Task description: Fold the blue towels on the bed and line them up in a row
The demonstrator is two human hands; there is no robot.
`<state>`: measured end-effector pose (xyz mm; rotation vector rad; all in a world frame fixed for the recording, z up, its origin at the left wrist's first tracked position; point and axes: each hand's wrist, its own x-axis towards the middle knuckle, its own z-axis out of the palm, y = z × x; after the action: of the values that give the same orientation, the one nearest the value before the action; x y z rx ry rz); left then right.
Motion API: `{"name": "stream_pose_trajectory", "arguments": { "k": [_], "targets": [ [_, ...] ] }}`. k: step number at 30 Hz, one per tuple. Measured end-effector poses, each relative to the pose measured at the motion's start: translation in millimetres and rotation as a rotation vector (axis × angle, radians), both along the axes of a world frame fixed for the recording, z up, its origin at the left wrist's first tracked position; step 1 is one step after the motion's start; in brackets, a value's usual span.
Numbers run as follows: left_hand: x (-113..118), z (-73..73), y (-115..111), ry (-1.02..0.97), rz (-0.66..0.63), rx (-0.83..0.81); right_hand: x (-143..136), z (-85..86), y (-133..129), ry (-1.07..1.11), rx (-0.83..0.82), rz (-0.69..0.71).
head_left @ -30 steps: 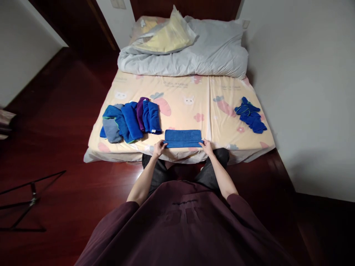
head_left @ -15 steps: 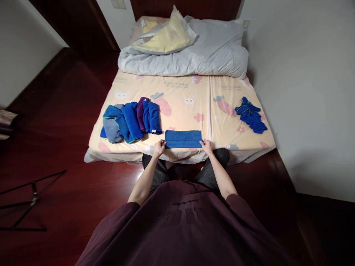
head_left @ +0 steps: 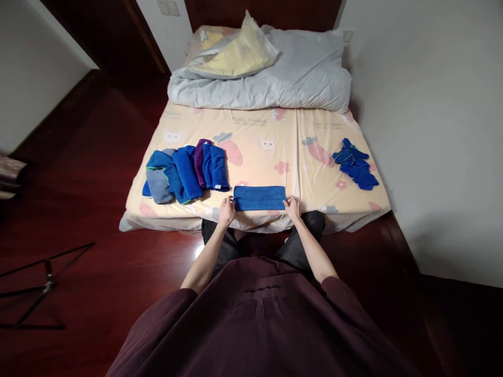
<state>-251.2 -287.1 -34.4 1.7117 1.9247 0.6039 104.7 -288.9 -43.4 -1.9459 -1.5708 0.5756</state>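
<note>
A blue towel (head_left: 259, 198), folded into a long rectangle, lies flat near the front edge of the bed. My left hand (head_left: 227, 210) pinches its left end, and my right hand (head_left: 292, 208) pinches the right end. To the left lies an overlapping row of folded towels (head_left: 187, 173) in blue, grey-blue and purple, some with green edging. Off to the right, crumpled blue cloths (head_left: 357, 163) lie in a loose heap, one of them with green trim.
The bed (head_left: 271, 136) has a pale sheet printed with carrots and rabbits. A grey quilt (head_left: 306, 68) and a yellow pillow (head_left: 236, 55) lie at its head. Black metal stand legs (head_left: 47, 283) are on the dark red floor at left. A white wall borders the right side.
Both hands stay at the towel's ends, with only slight shifts of the fingers. The towel's front part looks slightly changed at the fold; the other cloths have not moved.
</note>
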Motion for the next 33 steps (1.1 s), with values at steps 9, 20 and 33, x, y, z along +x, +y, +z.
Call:
{"name": "stream_pose_trajectory", "arguments": {
  "k": [9,20,33],
  "targets": [
    [11,-11.0,-20,0.185,-0.489,0.189,-7,12.3,-31,-0.272,0.152,0.520],
    [13,-17.9,-4,0.310,-0.493,0.136,-4,6.1,-12,-0.366,0.057,0.553],
    [10,4.7,9,0.368,-0.539,0.088,-11,25.9,6,-0.412,-0.078,0.508]
  ]
}}
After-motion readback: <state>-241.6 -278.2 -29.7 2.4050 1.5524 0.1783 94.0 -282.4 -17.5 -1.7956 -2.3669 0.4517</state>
